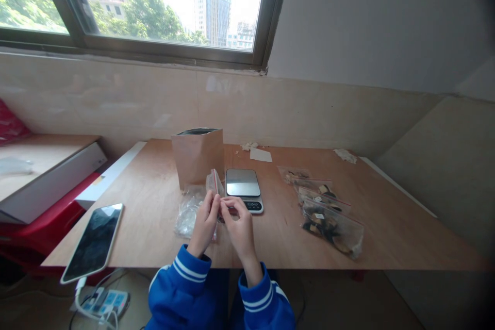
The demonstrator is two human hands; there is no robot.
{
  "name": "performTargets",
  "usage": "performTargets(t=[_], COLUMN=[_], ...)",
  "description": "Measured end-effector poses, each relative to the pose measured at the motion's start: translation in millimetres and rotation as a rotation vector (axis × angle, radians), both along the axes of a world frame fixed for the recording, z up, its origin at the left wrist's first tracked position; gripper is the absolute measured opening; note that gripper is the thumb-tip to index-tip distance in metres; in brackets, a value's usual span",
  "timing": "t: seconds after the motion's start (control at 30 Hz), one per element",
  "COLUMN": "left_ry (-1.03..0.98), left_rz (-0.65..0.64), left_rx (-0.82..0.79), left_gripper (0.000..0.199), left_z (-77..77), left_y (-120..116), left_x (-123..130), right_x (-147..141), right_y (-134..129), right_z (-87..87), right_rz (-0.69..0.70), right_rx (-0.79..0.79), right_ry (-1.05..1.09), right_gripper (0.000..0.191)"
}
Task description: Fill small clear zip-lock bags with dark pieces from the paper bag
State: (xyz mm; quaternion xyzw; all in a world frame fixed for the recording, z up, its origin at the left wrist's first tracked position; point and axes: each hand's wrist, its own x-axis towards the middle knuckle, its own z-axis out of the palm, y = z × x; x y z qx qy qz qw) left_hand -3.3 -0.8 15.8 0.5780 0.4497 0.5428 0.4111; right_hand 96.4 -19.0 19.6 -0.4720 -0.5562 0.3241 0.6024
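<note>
Both hands meet just in front of a small digital scale [243,183]. My left hand [205,223] is closed on a small clear zip bag [214,181] with a red strip, which sticks up above the fingers. My right hand [238,224] pinches at the same bag's edge from the other side, fingertips touching it; part of the bag is hidden by the fingers. Left of my left hand lies a pile of clear plastic bags [188,216]. Behind it stands a brown paper pouch [199,157], open at the top.
Several filled zip bags [332,224] lie on the right of the wooden table [278,247]. A tablet [94,240] with a cable overhangs the front left edge. A white card [261,154] and paper scraps [345,155] lie at the back. A power strip [106,301] is below.
</note>
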Motion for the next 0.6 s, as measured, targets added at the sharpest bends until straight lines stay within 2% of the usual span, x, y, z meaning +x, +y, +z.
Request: performTargets(t=[0.2, 0.27, 0.37, 0.5, 0.6], left_ry=[0.08, 0.096, 0.111, 0.084, -0.039], left_rz=[0.007, 0.085, 0.21, 0.185, 0.223], left_rx=[0.029, 0.045, 0.06, 0.068, 0.076], left_gripper=[0.033, 0.033, 0.035, 0.04, 0.045], left_z=[-9.4, -10.3, -6.9, -3.7, -14.2], left_y=[0.7, 1.7, 4.4, 7.6, 14.2], left_x=[1.5, -3.4, -15.7, -25.7, -22.7], right_x=[6.8, 17.2, 36.1, 43.1, 31.6], right_y=[8.0, 16.4, 29.7, 35.6, 34.3], right_z=[-9.4, -16.6, -23.0, -9.2, 8.7], right_rz=[-0.151, -0.282, -0.423, -0.316, -0.208], right_rx=[-0.033, -0.028, -0.053, -0.041, -0.009], right_ry=[-0.078, -0.106, 0.001, 0.143, 0.247], right_gripper=[0.02, 0.021, 0.027, 0.031, 0.031])
